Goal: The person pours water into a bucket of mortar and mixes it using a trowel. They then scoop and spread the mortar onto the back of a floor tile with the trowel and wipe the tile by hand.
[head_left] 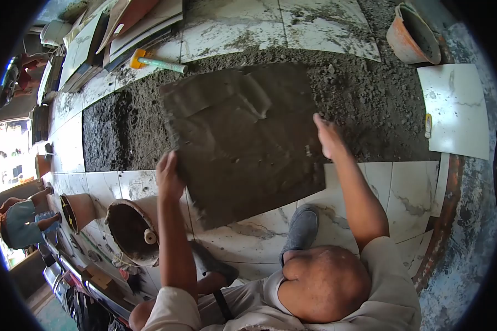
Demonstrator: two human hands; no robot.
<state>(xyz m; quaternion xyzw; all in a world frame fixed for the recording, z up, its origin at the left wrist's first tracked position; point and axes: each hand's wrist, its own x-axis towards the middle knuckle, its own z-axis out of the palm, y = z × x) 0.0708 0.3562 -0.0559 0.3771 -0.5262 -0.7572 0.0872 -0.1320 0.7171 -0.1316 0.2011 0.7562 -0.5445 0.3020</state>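
A large square tile (248,143), its upper face coated with wet grey mortar, is held up in front of me, slightly tilted. My left hand (170,174) grips its left edge, fingers wrapped round the side. At the right edge is my right hand (327,137), with its fingers along the side and the tile between both hands. Beneath and behind the tile lies a strip of rough grey mortar (370,105), wetter and darker at its left end. White marbled floor tiles (364,182) border the strip.
A yellow-headed mallet (160,63) lies beyond the strip, near stacked tiles (85,49). An orange bucket (406,38) stands back right, beside a loose white tile (455,110). Two buckets (130,229) (78,211) are at left. Another person (22,223) is at far left.
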